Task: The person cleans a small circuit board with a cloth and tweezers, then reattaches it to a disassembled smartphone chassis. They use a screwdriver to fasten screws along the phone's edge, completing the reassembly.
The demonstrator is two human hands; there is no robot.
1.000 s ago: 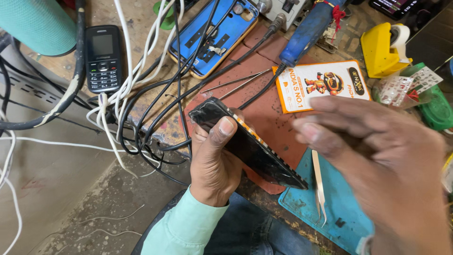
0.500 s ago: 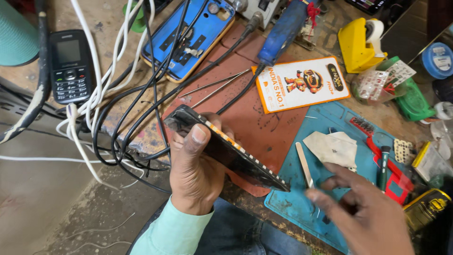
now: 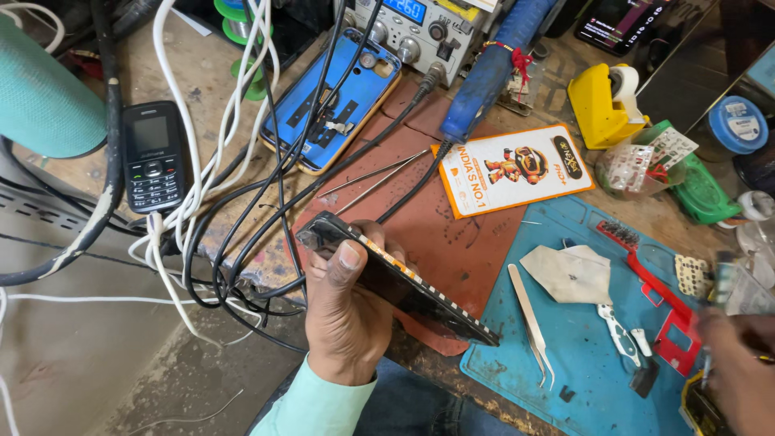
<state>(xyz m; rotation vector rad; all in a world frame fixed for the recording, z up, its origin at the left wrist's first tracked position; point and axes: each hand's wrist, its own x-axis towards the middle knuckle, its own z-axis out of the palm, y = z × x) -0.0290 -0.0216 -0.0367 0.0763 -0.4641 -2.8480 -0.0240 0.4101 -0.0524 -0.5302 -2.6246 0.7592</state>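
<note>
I take the blue mat (image 3: 589,355) as my landmark and work down from the biggest things. Left of the mat lies the brown pad (image 3: 452,242), and above that pad my left hand (image 3: 343,315) grips the phone (image 3: 395,278) edge-up, fingers curled round its near end and thumb pressed on the upper edge; the phone's far corner reaches almost to the mat's left edge. Farther left of the mat a tangle of cables (image 3: 234,202) runs past a small keypad phone (image 3: 152,155).

What has changed: 1 second ago my right hand hung over the phone, half a second ago it was over the mat, and now the right hand (image 3: 739,371) is off the mat's right edge, by a pile of small items there. It is cut by the frame and blurred, so I cannot tell how far open it is or whether it holds anything. I judge it has gone to fetch something while the phone waits, held steady.

On the mat lie a red tool (image 3: 658,303), a white scrap (image 3: 569,273) and tweezers (image 3: 530,323).
</note>
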